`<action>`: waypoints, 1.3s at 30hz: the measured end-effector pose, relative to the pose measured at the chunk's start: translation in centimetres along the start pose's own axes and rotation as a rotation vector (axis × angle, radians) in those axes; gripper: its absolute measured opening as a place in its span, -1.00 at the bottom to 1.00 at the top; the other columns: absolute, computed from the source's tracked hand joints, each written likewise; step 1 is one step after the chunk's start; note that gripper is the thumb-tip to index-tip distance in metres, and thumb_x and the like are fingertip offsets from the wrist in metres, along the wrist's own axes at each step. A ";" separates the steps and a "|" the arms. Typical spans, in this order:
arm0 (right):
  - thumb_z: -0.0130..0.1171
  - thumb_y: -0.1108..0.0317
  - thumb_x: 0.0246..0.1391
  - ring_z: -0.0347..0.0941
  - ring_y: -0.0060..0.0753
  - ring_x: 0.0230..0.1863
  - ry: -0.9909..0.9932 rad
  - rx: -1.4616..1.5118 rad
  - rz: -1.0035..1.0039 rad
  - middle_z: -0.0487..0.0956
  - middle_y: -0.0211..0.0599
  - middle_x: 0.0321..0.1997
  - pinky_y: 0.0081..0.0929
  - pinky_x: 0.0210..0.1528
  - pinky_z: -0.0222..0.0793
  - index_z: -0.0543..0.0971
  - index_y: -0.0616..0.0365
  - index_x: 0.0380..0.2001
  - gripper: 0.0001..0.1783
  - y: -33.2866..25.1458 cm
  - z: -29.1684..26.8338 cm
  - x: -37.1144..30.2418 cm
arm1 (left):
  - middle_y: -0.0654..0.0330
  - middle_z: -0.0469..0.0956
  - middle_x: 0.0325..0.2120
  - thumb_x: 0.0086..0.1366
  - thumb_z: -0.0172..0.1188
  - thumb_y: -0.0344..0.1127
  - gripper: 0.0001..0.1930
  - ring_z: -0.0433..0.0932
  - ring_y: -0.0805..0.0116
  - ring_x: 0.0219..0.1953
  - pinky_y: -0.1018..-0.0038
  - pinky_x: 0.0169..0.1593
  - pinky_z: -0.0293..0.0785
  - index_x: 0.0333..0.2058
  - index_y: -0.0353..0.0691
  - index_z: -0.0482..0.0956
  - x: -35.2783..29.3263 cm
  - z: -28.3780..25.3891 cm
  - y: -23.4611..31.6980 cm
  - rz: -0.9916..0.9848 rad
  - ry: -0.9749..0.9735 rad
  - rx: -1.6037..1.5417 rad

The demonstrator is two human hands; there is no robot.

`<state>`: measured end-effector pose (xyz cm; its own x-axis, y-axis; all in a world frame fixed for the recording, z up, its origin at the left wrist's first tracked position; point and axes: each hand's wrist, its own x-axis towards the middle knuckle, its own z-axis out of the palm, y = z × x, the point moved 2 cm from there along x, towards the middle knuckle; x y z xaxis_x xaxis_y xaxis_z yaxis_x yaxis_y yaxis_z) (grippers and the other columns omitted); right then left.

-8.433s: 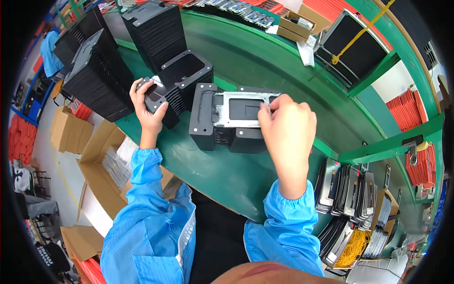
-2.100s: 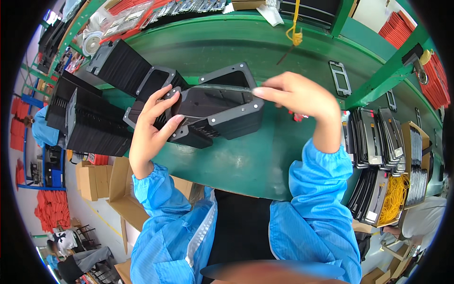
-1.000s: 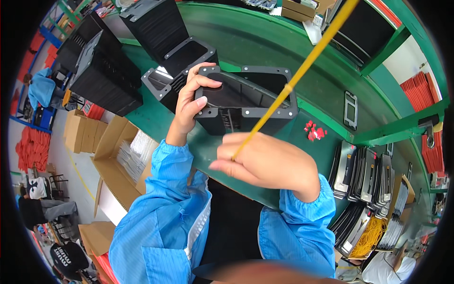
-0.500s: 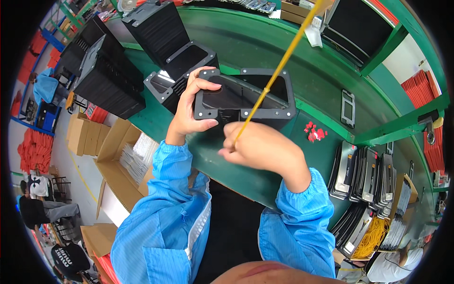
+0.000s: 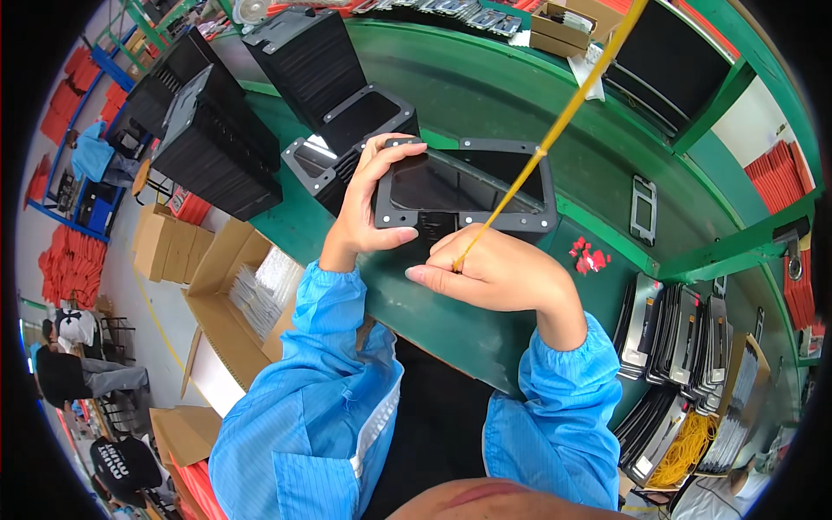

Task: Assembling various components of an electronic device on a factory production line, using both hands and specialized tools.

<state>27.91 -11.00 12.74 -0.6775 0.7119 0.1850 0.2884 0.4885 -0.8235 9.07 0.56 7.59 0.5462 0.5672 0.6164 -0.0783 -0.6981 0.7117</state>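
Observation:
My left hand (image 5: pixel 362 208) is closed round the left end of a black frame with a dark glass panel (image 5: pixel 459 184). Its thumb lies at the near edge and its fingers at the far edge. This frame appears to top a stack of similar ones, whose lower part is mostly hidden. My right hand (image 5: pixel 507 273), closed in a pinch just nearer than the stack, holds a yellow elastic cord (image 5: pixel 568 113). Pulled taut, the knotted cord runs up to the right, crossing in front of the panel and out at the top edge.
Tall stacks of black frames (image 5: pixel 217 143) stand on the green bench (image 5: pixel 433 321) at the left. Red scraps (image 5: pixel 589 256) lie at the right, near standing rows of panels (image 5: pixel 663 334) and a yellow cord bundle (image 5: pixel 685 446). An open carton (image 5: pixel 212 321) is left of the bench.
The whole view has shifted, so bench and hands appear farther right and slightly lower. My right hand still pinches the taut cord; my left keeps its hold on the frame.

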 end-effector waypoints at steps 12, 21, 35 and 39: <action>-0.01 0.13 0.52 0.25 -0.62 -0.62 0.564 0.243 0.027 0.32 -0.48 -0.65 -0.53 -0.56 0.25 0.38 0.16 -0.62 -0.44 -5.2 -2.0 -1.9 | -0.05 0.40 0.18 0.00 0.44 0.16 -0.07 0.43 0.06 0.25 0.21 0.33 0.35 0.25 -0.39 0.51 0.7 -0.6 3.1 -0.196 0.053 0.021; -0.03 0.26 0.50 0.18 -0.65 -0.63 0.883 0.140 -0.077 0.27 -0.49 -0.65 -0.59 -0.56 0.19 0.35 0.15 -0.62 -0.50 -6.5 -5.4 -8.4 | -0.05 0.39 0.13 0.00 0.55 -0.13 -0.28 0.38 -0.03 0.26 0.14 0.31 0.36 0.20 -0.10 0.62 -1.5 -7.4 3.6 -0.231 0.235 0.796; -0.04 -0.05 0.52 0.47 -0.64 -0.50 1.255 -0.152 0.412 0.63 -0.25 0.01 -0.65 -0.44 0.40 0.54 0.20 0.19 -0.46 -0.9 -10.8 -11.6 | 0.05 0.32 0.18 -0.02 0.53 -0.27 -0.34 0.38 0.09 0.27 0.23 0.35 0.34 0.16 -0.07 0.65 -5.2 -8.6 -3.9 -0.102 0.540 0.602; -0.10 -0.15 0.52 0.55 -0.60 -0.38 1.337 -0.144 0.483 0.62 -0.21 0.15 -0.61 -0.33 0.48 0.51 0.12 0.29 -0.38 1.7 -12.1 -13.9 | 0.04 0.32 0.19 -0.03 0.50 -0.30 -0.35 0.38 0.09 0.27 0.23 0.36 0.32 0.14 -0.06 0.65 -5.9 -9.0 -4.4 -0.065 0.565 0.508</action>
<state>46.05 -13.95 15.23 0.6179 0.7131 0.3313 0.4231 0.0536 -0.9045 -1.33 4.25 3.88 0.0158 0.6558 0.7548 0.4072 -0.6937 0.5941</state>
